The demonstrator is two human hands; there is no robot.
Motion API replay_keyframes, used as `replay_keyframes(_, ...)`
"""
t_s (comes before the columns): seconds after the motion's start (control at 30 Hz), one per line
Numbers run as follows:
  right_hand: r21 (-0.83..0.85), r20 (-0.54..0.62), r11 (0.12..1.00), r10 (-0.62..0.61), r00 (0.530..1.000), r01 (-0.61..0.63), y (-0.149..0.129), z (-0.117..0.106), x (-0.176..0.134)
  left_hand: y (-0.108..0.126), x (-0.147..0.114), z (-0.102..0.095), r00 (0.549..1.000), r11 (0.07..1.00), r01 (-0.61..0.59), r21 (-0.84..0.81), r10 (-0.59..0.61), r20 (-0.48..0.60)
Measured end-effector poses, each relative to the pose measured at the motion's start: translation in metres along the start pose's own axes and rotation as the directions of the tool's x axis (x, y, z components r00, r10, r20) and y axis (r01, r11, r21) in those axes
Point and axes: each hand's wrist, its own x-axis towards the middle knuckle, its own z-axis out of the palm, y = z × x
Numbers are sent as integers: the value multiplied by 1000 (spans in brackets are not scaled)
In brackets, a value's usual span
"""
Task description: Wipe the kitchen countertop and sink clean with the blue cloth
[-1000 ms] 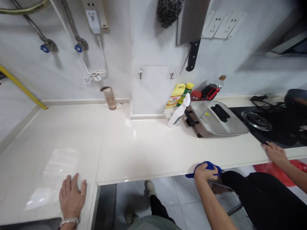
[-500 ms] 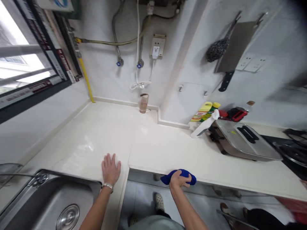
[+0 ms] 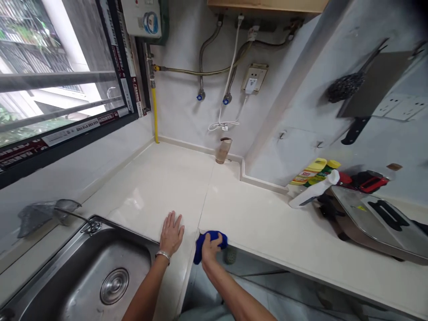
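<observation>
My right hand (image 3: 211, 248) grips a blue cloth (image 3: 200, 248) at the inner corner of the white countertop (image 3: 254, 214), where its front edge turns. The cloth drapes over the edge, and part of it hides under my fingers. To the left, my left hand (image 3: 171, 234) lies flat on the counter with fingers stretched forward, a silver bracelet (image 3: 163, 254) at the wrist. It rests just beside the rim of the steel sink (image 3: 125, 238) and holds nothing.
A glass (image 3: 223, 151) stands by the back wall. Rightward are a white spray bottle (image 3: 312, 191), yellow detergent bottles (image 3: 310, 170) and a lidded electric pan (image 3: 377, 227). A cleaver (image 3: 376, 84) and a knife (image 3: 356, 130) hang on the wall. A grey plastic bag (image 3: 40, 216) lies left.
My right hand has slid the cloth leftward along the counter's front edge to the corner. My left hand stays flat on the counter. The view has turned toward the left.
</observation>
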Motion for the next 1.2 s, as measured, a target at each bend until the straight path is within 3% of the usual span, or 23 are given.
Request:
replay_keyframes(0.1, 72, 87, 995, -68, 994, 62, -25, 5, -31, -1, 1, -1, 1000, 1000, -1, 13, 1, -6)
replay_keyframes(0.2, 237, 241, 964, -176, 954, 118, -33, -11, -51, -2, 3, -3, 1000, 1000, -2, 15, 2, -16)
replay_keyframes(0.3, 327, 380, 944, -183, 907, 53, -30, -33, -56, -4, 5, -2, 1000, 1000, -6, 11, 6, -24)
replay_keyframes(0.47, 387, 473, 921, -149, 868, -53, -21, -68, -40, -7, 7, 2, 999, 1000, -9, 1, 9, -37)
replay_keyframes(0.57, 543, 408, 836, -177, 896, -82, -21, -104, -18, -8, 7, 4, 999, 1000, -8, -8, 8, -35)
replay_keyframes(0.67, 618, 120, 783, -184, 976, 72, -22, -152, 11, -9, 7, 4, 1000, 1000, -8, -16, 8, -30)
replay_keyframes(0.73, 519, -105, 821, -214, 971, 237, -17, -182, 31, -10, 7, 4, 999, 1000, -4, -27, 3, -37)
replay_keyframes(0.8, 310, -222, 874, -318, 922, 375, -5, -202, 49, -9, 7, 5, 999, 999, 1, -35, -2, -44)
replay_keyframes(0.87, 19, -176, 905, -414, 893, 424, 16, -208, 64, -8, 7, 4, 999, 999, 6, -32, -7, -48)
replay_keyframes(0.97, -353, -18, 859, -402, 915, 371, 53, -193, 81, -8, 6, 3, 999, 1000, 8, -19, -9, -51)
replay_keyframes(1.03, -460, 21, 807, -406, 914, 370, 74, -176, 91, -9, 6, 2, 999, 1000, -2, -14, 1, -50)
replay_keyframes(1.2, -499, 84, 704, -541, 837, 505, 96, -151, 119, -10, 5, 2, 999, 1000, -9, 24, 10, -51)
